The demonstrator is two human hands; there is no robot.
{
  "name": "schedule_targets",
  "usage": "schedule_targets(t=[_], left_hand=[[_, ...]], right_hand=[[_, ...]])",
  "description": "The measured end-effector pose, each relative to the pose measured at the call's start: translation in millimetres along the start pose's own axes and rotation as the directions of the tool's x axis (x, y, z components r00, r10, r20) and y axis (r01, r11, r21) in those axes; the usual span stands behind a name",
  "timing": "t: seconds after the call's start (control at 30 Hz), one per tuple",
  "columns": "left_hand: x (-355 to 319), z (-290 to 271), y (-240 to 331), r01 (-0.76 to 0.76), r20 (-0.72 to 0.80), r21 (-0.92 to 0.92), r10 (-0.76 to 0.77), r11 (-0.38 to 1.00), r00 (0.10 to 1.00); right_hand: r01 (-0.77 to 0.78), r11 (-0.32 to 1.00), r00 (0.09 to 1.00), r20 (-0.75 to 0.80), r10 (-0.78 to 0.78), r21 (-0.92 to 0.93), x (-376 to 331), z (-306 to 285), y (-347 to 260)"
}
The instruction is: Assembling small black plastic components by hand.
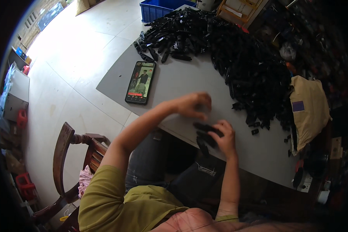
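Across the grey counter (178,77) spread a heap of small black parts (243,65). Near the front edge, the right hand's (225,137) grip was closed on an elongated black piece (204,127); the left hand (189,105) hovered nearby, its blurred grip unclear.

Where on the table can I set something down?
The grey table looks bare between the phone and the heap of black parts, and at near right, past the right hand. The heap crowds the far side, reaching toward the cream bag.
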State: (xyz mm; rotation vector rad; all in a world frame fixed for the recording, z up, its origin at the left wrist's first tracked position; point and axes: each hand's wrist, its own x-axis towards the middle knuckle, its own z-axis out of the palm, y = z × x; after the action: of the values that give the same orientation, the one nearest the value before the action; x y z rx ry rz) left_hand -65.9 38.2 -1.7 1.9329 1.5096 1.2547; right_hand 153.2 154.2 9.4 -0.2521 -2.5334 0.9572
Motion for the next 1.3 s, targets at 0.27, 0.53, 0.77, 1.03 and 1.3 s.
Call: schedule_targets(t=[0.27, 0.53, 0.77, 1.03, 1.3], left_hand=[[34.1, -87.6, -89.5, 0.73, -0.782, 0.596, 0.037, 0.335, 0.622], [27.5, -65.7, -86.6, 0.807, -0.772, 0.527, -0.247, 0.266, 0.586], [21.5, -31.1, -47.3, 0.683, -0.664, 0.578, -0.23, 0.446, 0.712], [0.6, 26.8, 14.8, 0.348, -0.337, 0.658, -0.152, 0.667, 0.929], [-6.2, 11.9, 39.7, 0.09, -0.214, 0.531, 0.031, 0.842, 0.976]], right_hand=[[-0.081, 0.995, 0.992, 0.103, 0.074, 0.063, -44.8, -16.1, -26.3], [-0.23, 0.947, 0.917, -0.375, 0.134, -0.223, -57.2, -54.0, 51.9], [-0.419, 0.85, 0.879, -0.378, 0.291, -0.319, -18.2, -52.7, 91.3], [-0.296, 0.916, 0.935, -0.277, 0.22, -0.27, -13.4, -2.2, 53.9], [-0.246, 0.958, 0.771, -0.569, 0.286, 0.147, -26.8, -38.5, 48.7]])
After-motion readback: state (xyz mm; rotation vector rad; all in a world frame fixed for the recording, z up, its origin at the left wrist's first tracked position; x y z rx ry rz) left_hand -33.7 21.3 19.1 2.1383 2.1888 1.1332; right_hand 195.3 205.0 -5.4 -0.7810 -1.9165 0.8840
